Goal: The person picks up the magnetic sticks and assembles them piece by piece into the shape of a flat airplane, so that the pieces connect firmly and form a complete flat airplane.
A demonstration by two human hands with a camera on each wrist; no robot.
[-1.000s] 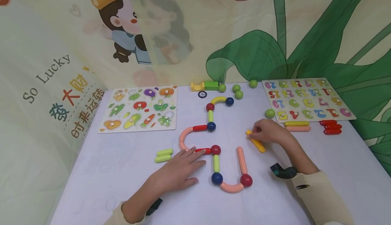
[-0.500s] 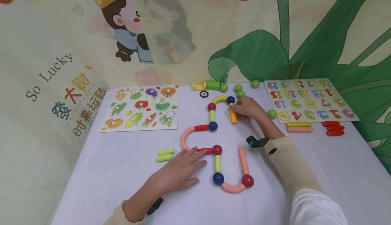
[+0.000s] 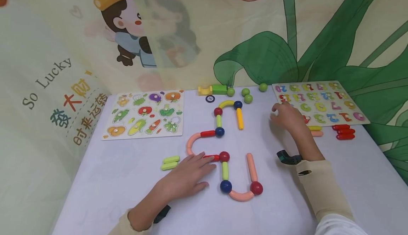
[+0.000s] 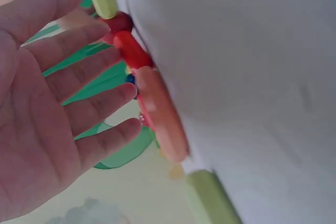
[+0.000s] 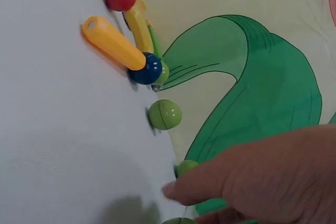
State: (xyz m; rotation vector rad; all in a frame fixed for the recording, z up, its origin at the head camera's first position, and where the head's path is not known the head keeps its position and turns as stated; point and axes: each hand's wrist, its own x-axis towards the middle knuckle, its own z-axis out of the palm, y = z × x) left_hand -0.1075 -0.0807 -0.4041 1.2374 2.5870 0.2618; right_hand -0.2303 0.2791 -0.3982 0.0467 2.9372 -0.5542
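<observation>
beside the red rod (image 4: 135, 51), left hand (image 3: 186, 178) straight-fingered; by the number board (image 3: 328, 107), right hand (image 3: 288, 117) loosely bent, both empty

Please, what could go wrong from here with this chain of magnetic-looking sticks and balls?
1. The left grip has its fingers reaching over the lower red stick; lifting them carelessly might drag it out of line.
2. The orange stick meets the upper blue ball at one end only, so a bump could swing it.
3. The green balls appear loose and could roll.
</observation>
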